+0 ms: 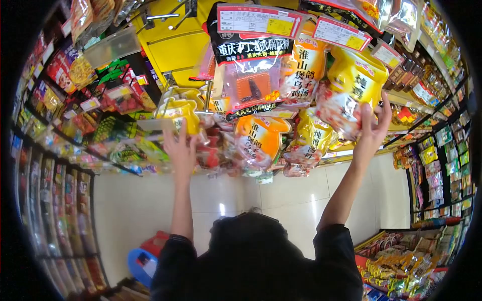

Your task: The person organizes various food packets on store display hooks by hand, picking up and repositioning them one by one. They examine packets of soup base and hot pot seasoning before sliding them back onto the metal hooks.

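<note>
yellow and glossy, the yellow pouch (pixel 354 83) hangs high on the right of the rack, its clear lower part showing pale contents and large white characters running down its front. the right hand (pixel 372 126) holds its lower corner, thumb laid across the front and fingers fanned out behind the edge, so the plastic sits pinched between them. further left, the left hand (pixel 182 149) reaches up to a smaller yellow packet (pixel 175 113). its fingers are close together and touch the bottom edge, but i cannot tell whether they grip it.

between the two hang more bags on metal hooks (pixel 161 17). a black-banded pouch (pixel 251 60) has a clear window with brownish food inside and white writing that begins 重庆. beside it, an orange pouch (pixel 304 62) reads 淮山煲乌鸡. white and pink price tags (pixel 258 21) with yellow patches sit above them, the print too small to read.

a blue basket (pixel 142 262) stands on the pale tiled floor (pixel 296 195) at lower left, something red just behind it. shelves (pixel 442 165) packed with bright snack packets run down both sides.
</note>
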Tool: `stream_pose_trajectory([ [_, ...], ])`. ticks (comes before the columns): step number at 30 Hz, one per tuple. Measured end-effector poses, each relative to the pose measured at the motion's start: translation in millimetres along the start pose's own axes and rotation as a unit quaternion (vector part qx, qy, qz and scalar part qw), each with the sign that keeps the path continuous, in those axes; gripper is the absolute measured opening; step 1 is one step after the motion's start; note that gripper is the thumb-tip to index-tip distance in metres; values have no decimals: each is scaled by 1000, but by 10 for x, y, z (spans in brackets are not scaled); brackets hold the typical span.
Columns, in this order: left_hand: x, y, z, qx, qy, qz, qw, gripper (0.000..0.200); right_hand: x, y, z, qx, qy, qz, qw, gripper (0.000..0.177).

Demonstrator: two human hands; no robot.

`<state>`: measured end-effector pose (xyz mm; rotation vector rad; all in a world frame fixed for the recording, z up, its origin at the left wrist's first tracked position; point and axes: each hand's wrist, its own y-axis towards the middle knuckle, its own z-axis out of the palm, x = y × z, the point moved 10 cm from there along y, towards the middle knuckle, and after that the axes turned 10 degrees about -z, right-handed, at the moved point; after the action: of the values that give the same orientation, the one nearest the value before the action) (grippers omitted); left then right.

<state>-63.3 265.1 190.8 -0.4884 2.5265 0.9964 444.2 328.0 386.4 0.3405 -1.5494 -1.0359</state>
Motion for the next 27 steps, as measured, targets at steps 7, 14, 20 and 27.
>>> stream_pose_trajectory([
  [7, -47, -48, -39, 4, 20, -15, 1000, 64, 159, 56, -287, -48, 169, 26, 984, 51],
  [14, -21, -132, -219, -34, -72, -29, 996, 65, 117, -700, -480, 4, 87, 1, 996, 69],
  [20, 488, -173, -148, 81, -402, -180, 894, 37, -170, -2197, 484, 275, 153, 110, 943, 63],
  [27, 216, 89, -363, 288, -477, -181, 811, 30, 104, -2803, 2142, 381, 122, 15, 916, 47],
])
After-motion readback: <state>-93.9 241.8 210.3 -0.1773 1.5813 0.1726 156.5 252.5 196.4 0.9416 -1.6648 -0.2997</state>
